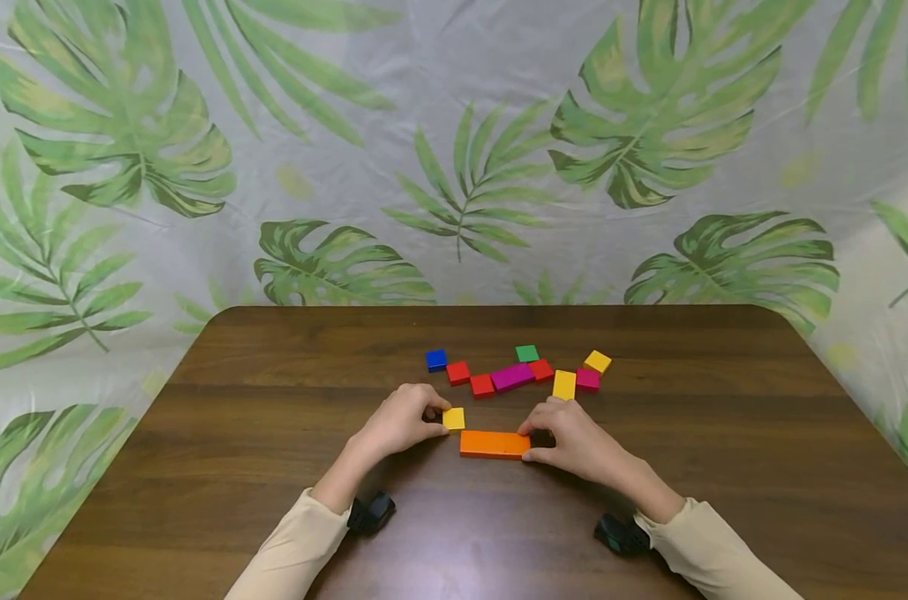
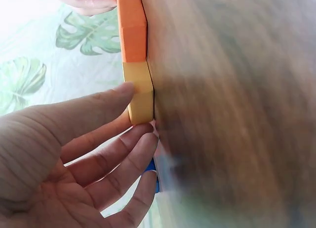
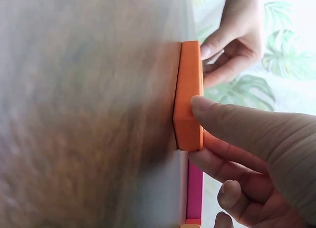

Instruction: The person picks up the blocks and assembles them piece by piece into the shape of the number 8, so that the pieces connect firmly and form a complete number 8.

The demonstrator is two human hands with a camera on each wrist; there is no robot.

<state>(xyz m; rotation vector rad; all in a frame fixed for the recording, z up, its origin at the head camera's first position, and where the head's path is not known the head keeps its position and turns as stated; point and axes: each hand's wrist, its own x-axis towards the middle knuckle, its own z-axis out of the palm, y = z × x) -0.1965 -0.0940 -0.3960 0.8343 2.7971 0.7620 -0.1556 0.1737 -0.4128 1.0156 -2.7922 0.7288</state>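
My left hand (image 1: 403,421) pinches a small yellow square block (image 1: 454,418) between thumb and finger, flat on the table. Just to its right, a long orange block (image 1: 494,444) lies flat, and my right hand (image 1: 574,433) grips its right end with thumb and fingers. In the left wrist view the yellow block (image 2: 139,92) appears to meet the end of the orange block (image 2: 133,33). The right wrist view has the thumb on the near side of the orange block (image 3: 189,99). Beyond the right hand's fingertips lies a yellow rectangular block (image 1: 564,384).
Behind the hands runs a zigzag of flat blocks: blue (image 1: 436,360), a red block (image 1: 458,372), another red block (image 1: 482,385), purple (image 1: 513,377), a third red block (image 1: 541,370), green (image 1: 526,353), magenta (image 1: 588,380) and yellow (image 1: 598,361). A leaf-patterned cloth (image 1: 469,275) hangs behind the brown table (image 1: 273,375).
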